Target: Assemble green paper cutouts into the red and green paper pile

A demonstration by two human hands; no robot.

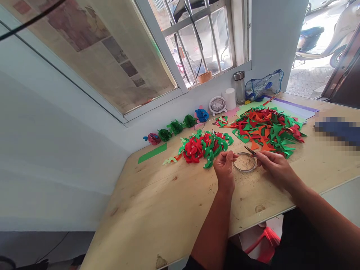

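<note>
Okay so, clock face centred on the thin silvery ring (244, 171), with 12 pointing away from the person. The ring sits right between the two hands, just above or on the wooden tabletop (157, 210); can't tell which from this angle.

Left hand (225, 167) is at 9 o'clock, fingers curled in and bunched at the tips, with the tips overlapping the ring's rim around 10. Whether they're actually pinching the rim or something tiny, I honestly can't tell.

Right hand (277, 167) is at 3 o'clock, fingers closed around a pointed dark tool (249, 150). The tip sticks out past the fingers toward 10 and hangs over the ring's far edge. Most of the tool is hidden, so can't say if it's scissors or tweezers. The rim's 3 o'clock side comes right up beside those fingers; touching or not, too close to call.

Around that: a heap of red and green cut pieces (194, 150) at about 10, near the left hand, and a bigger green, orange and red pile (270, 131) at 1, just beyond the right fingers. Farther out, a little white fan (218, 105) at 11 and a clear bottle (239, 90) at 12.
</note>
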